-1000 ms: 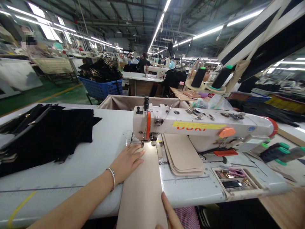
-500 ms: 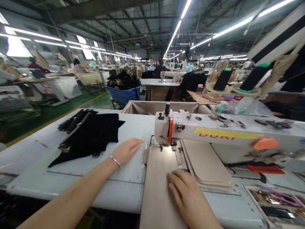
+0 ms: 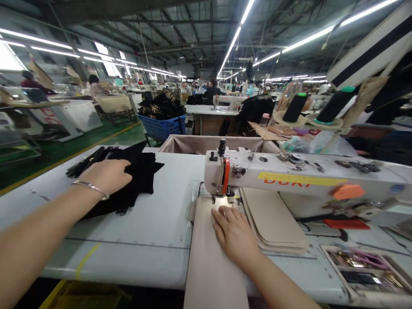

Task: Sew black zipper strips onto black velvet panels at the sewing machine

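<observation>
At the left, my left hand, with a bracelet on its wrist, is closed on a piece of black fabric from the pile; one corner of the fabric stands up beyond the knuckles. My fingertips there are partly hidden. My right hand lies flat with its fingers stretched on a long beige strip, just in front of the presser foot. The strip runs under the head of the sewing machine and hangs over the table's near edge.
Beige panels with rounded corners are stacked under the machine arm. A tray of small tools is at the right. Thread cones stand behind. Past the table are a beige fabric-lined bin and a blue basket.
My left hand has moved left from beside the machine onto the black pile and raised a corner of fabric. My right hand has slid forward along the strip toward the presser foot.
</observation>
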